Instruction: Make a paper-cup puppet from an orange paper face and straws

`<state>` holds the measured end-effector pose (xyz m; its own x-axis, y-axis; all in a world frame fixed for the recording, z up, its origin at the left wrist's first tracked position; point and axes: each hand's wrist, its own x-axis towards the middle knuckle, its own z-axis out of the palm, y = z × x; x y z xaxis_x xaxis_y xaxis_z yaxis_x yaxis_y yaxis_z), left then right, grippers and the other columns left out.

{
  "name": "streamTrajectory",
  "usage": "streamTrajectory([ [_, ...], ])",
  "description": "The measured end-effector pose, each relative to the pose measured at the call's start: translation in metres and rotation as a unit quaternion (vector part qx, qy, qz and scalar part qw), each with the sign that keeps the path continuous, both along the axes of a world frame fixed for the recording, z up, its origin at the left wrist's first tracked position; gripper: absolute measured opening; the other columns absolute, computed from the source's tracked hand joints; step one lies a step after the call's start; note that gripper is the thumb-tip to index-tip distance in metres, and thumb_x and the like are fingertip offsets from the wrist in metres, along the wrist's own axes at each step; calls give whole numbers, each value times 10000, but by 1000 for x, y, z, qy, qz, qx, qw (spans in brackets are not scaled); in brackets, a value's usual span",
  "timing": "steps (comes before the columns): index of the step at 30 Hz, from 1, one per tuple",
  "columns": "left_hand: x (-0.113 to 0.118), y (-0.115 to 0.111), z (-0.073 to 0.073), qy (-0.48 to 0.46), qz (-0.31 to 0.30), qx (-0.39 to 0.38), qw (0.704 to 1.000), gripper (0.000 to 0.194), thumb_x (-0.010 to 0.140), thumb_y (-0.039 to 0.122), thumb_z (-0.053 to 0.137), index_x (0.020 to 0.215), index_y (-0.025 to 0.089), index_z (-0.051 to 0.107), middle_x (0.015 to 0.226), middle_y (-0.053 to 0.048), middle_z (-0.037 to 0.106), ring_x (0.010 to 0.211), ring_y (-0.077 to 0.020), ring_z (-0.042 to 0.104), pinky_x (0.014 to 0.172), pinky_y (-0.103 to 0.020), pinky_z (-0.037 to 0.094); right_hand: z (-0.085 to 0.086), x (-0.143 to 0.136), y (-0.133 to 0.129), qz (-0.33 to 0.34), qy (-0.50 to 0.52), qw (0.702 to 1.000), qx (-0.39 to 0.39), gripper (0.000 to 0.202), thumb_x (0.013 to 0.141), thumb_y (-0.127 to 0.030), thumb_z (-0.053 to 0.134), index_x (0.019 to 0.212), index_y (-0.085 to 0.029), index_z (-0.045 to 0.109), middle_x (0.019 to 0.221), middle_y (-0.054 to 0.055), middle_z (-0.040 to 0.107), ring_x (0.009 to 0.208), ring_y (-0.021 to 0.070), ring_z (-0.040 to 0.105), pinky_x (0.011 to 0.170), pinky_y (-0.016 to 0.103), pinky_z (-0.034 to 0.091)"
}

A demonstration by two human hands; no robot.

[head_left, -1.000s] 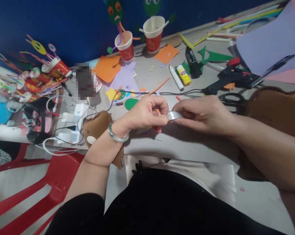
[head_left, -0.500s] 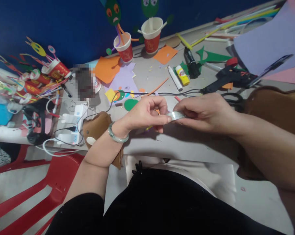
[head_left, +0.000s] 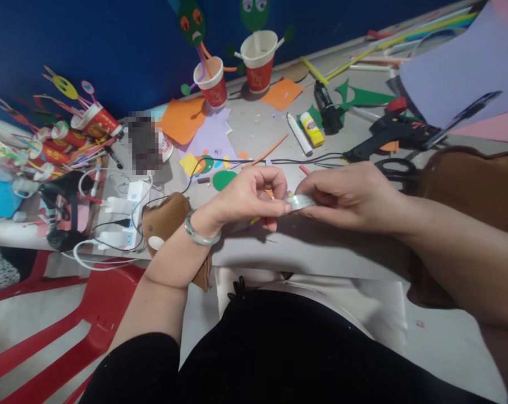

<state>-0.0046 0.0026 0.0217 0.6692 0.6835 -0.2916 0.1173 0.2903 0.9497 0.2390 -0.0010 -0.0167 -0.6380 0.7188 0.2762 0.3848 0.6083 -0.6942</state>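
Above the table's front part, my right hand (head_left: 355, 196) is closed around a small shiny, whitish roll of tape (head_left: 301, 202), gripping it between thumb and fingers. My left hand (head_left: 257, 193), a pale bangle (head_left: 201, 231) on its wrist, pinches at the roll's left edge with thumb and forefinger. Its other fingers are curled. Whether a loose tape end lies in that pinch is too small to tell. Just beyond the hands are a green paper oval (head_left: 224, 180), an orange strip (head_left: 267, 149) and small paper scraps.
Behind stand two paper cups (head_left: 257, 67) with green paper figures. A glue stick (head_left: 311, 129), a white marker (head_left: 299, 134), a black glue gun (head_left: 388, 134) and scissors (head_left: 399, 168) lie right. A power strip (head_left: 138, 216) with cables and a brown pouch (head_left: 169, 216) are left.
The roll is tilted slightly differently between the fingers, showing more of its band. Both hands otherwise stay in nearly the same place; the view has shifted a little.
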Motion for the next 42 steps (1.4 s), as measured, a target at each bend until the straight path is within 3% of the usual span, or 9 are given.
streamTrajectory([
  [10, 1, -1, 1, 2, -3, 13, 1000, 413, 761, 339, 906, 796, 232, 509, 596, 64, 594, 479, -129, 686, 439, -209, 508, -7, -1, 3, 33, 63, 996, 45, 423, 1087, -623, 598, 886, -251, 627, 664, -14, 566, 573, 147, 499, 581, 326, 339],
  [14, -1, 0, -3, -3, 1, 13, 1000, 403, 788, 381, 900, 822, 234, 526, 578, 60, 596, 494, -136, 696, 454, -213, 523, -9, 0, 3, 13, 48, 999, 11, 505, 1061, -737, 580, 895, -266, 653, 635, -17, 539, 568, 156, 485, 594, 337, 352],
  [17, -2, 3, -6, -19, 20, 24, 999, 423, 809, 464, 920, 927, 229, 589, 659, 49, 663, 514, -124, 707, 483, -215, 543, -2, 1, 0, -42, 32, 999, -12, 501, 1018, -782, 612, 945, -293, 696, 625, -5, 524, 582, 183, 488, 610, 363, 377],
  [20, -2, 8, -10, -33, 35, 56, 997, 550, 790, 614, 941, 1041, 224, 647, 849, 7, 758, 556, -124, 733, 528, -247, 585, 7, 1, -1, -101, 22, 995, -14, 393, 1029, -697, 645, 1011, -309, 710, 642, 10, 530, 616, 204, 509, 614, 374, 392],
  [22, -1, 10, -13, -30, 42, 82, 995, 623, 753, 685, 956, 1056, 221, 670, 915, -11, 776, 597, -134, 748, 566, -273, 612, 12, 1, 2, -99, 30, 995, -16, 305, 1021, -611, 686, 1007, -306, 686, 636, -2, 511, 603, 194, 493, 599, 367, 393],
  [27, 4, 9, -23, -10, 113, 158, 981, 649, 689, 700, 994, 995, 216, 688, 906, -8, 768, 626, -106, 700, 575, -241, 553, 12, -2, 15, -49, 110, 991, -61, 276, 870, -412, 824, 1029, -268, 649, 638, -70, 457, 544, 133, 457, 540, 311, 387],
  [31, 9, 7, -30, 10, 147, 201, 969, 622, 694, 699, 983, 962, 210, 707, 963, -18, 780, 592, -69, 623, 539, -228, 488, 6, -3, 18, -77, 105, 990, -50, 230, 879, -385, 798, 1000, -253, 654, 615, -85, 433, 531, 118, 398, 536, 302, 341],
  [37, 8, 7, -36, 18, 134, 167, 977, 623, 719, 706, 973, 1018, 216, 730, 765, 13, 716, 558, -103, 619, 525, -253, 472, 3, 0, 18, -74, 59, 995, -44, 165, 955, -403, 735, 941, -267, 642, 642, -18, 568, 581, 168, 507, 544, 327, 399],
  [42, 6, 7, -40, 22, 126, 155, 980, 633, 744, 721, 958, 1060, 218, 739, 686, 26, 666, 552, -123, 625, 533, -273, 493, 6, 1, 23, -46, 48, 995, -70, 142, 930, -358, 723, 934, -260, 621, 655, -19, 634, 586, 174, 571, 533, 317, 435],
])
